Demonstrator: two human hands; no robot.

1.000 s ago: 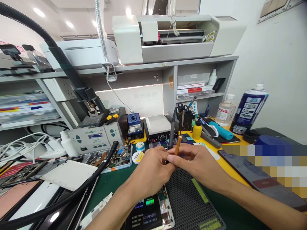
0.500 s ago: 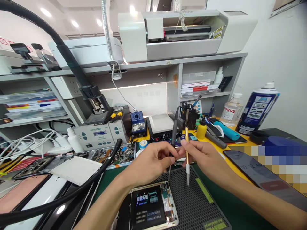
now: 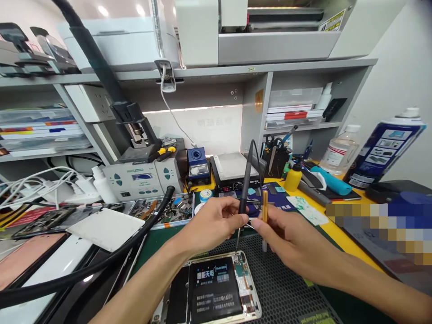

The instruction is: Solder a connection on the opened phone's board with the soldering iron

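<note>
Head camera view puts the opened device (image 3: pixel 245 288) low in the middle, lying on a black honeycomb mat (image 3: pixel 286 288). Its pale rim frames a black battery (image 3: pixel 216 288) printed with white and bluish lettering; bits of green board and silvery patches line the right side.

Above it, the left hand (image 3: pixel 218 220) pinches a black pen tool (image 3: pixel 247 182), fingers closed round it, its thin tip down by the device's top edge; I can't tell whether they touch. Near it, the right hand (image 3: pixel 283 234) grips a gold-handled tool (image 3: pixel 265 202), nearly upright, pointing down over the mat.

Beneath all this the counter (image 3: pixel 154 237) is green, turning yellow farther back. A tray of small parts (image 3: pixel 165 209) sits to the left, a flat metal plate unit (image 3: pixel 234 166) behind, a yellow bottle (image 3: pixel 293 179) and a tall spray can (image 3: pixel 384 148) to the right. Grey shelving (image 3: pixel 216 69) backs everything, a big pale machine (image 3: pixel 280 47) on top, beside a plain wall (image 3: pixel 401 72).
</note>
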